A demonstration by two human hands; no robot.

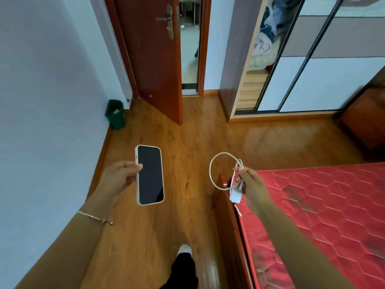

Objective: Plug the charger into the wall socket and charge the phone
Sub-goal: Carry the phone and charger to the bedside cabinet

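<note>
Feet first: one white shoe (pixel 184 249) steps forward on the wooden floor (pixel 187 142), beside the wooden edge of a bed with a red mattress (pixel 325 205). Above that, both arms reach out. The left hand (pixel 120 176) holds the phone (pixel 150 175) along its long edge, thumb pressed on the dark glass and the other fingers hidden behind the case, screen up and unlit. The right hand (pixel 250 184) has its fingers (pixel 239 171) pinched around a gathered white cable (pixel 216 172), whose loop stands out to the left while the white charger (pixel 235 196) block hangs just below the fingers; a short cable end dangles under it, though which connector it is cannot be told. Nothing is joined yet, and no wall socket shows on the pale wall (pixel 41 101) to the left. Farther on stand a green bin (pixel 115 114) in the corner, a half-open brown door (pixel 154 59), and a wardrobe (pixel 312 69) with sliding panels. The step in hand seems to be finding the socket: best to keep the cable bunched so it does not snag on the bed corner, and shift the block into the fingertips, prongs outward, before reaching for the wall.
</note>
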